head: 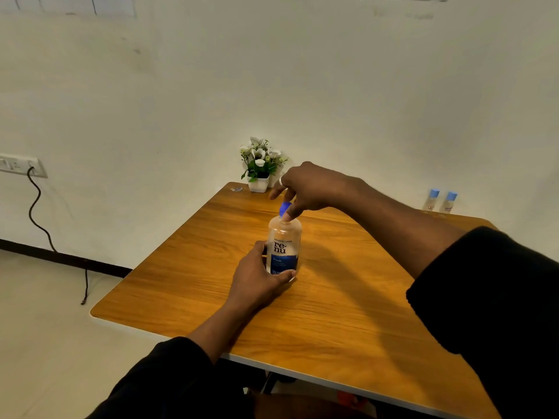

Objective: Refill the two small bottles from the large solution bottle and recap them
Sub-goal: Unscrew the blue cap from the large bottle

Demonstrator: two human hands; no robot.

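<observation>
Nearest the camera, two dark sleeves (169, 379) reach forward over a wooden table (332, 313) with a pale edge. The left hand (260, 275) is wrapped around the lower part of the large bottle (283, 246), thumb across the front of its blue label and fingers curled behind, clamped firmly on it. The bottle stands upright on the tabletop near the middle, clear in its upper part, with dark lettering on white above the blue band. Above it, the right hand (308, 189) comes in from the right with its forearm stretched across the table; its thumb and fingers are pinched together on the blue cap (285, 208) at the bottle's top, and a ring (281, 181) shows on one finger. Whether the cap is loose or screwed tight cannot be told. Farther back, at the far corner of the table, a small white pot of flowers (260, 167) stands close to the wall, with a small scrap (237, 189) lying just beside it on the wood. Well apart from the hands, at the far right edge of the table, the two small bottles (440, 201) stand upright side by side, each wearing a light blue cap. On the wall to the left, a socket (21, 166) holds a plug whose dark cord (37, 213) trails down to the floor.
</observation>
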